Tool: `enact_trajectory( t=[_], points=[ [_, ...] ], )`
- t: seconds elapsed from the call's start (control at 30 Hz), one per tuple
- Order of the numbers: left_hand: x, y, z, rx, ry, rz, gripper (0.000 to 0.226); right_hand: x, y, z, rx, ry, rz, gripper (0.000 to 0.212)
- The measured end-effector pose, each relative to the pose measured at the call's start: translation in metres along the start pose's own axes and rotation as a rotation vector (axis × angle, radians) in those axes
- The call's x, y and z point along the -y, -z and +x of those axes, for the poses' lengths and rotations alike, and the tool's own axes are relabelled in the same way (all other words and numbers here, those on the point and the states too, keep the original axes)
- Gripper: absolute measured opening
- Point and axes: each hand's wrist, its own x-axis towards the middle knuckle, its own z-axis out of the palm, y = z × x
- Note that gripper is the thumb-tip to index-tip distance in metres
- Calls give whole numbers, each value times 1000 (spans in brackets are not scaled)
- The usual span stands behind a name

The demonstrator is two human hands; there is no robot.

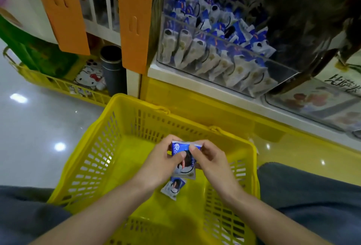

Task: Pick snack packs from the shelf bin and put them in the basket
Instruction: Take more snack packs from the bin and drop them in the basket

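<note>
A yellow plastic basket (101, 147) stands on the floor between my knees. Over its middle, my left hand (162, 164) and my right hand (211, 162) both pinch one blue-and-white snack pack (185, 158) between thumbs and fingers. Another snack pack (173, 186) lies on the basket floor just below my hands. Up on the shelf, a clear bin (214, 53) holds several of the same blue-and-white packs, some standing in a front row.
A second yellow basket (58, 84) at the left holds a green bag, a cartoon-cat item and a dark cylinder (113, 68). Orange shelf posts (134, 20) rise beside the bin. Another clear bin (316, 106) sits to the right. Glossy floor at the left.
</note>
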Motion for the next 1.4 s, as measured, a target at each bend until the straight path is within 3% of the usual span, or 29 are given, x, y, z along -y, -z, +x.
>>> enact_trajectory(
  t=[0.2,0.4,0.6,0.7,0.8,0.97,1.1,1.23,1.4],
  points=[
    [17,-2,0,-44,94,-21,14,-18,-7,-1,-26,80,-129,21],
    [31,-2,1,-90,189,-25,33,-39,-15,-5,13,-22,-154,18],
    [39,-3,-1,-64,295,-125,22,-45,-11,-5,-7,156,-509,4],
    [38,-1,-5,1,313,-176,7,-45,-10,-6,-89,112,-403,13],
    [41,4,-12,65,322,-95,22,-45,-9,-6,-150,-139,-80,19],
    [38,17,-18,-112,236,-158,24,-40,-10,-9,-75,-376,269,19],
    [37,31,-26,-235,188,-172,20,-41,-16,-15,96,-277,-12,15],
    [37,35,-39,-210,110,3,17,-39,-24,-24,236,-179,-113,55],
    [37,30,-49,-179,125,-89,9,-34,-23,-29,242,-179,-15,21]
  ],
)
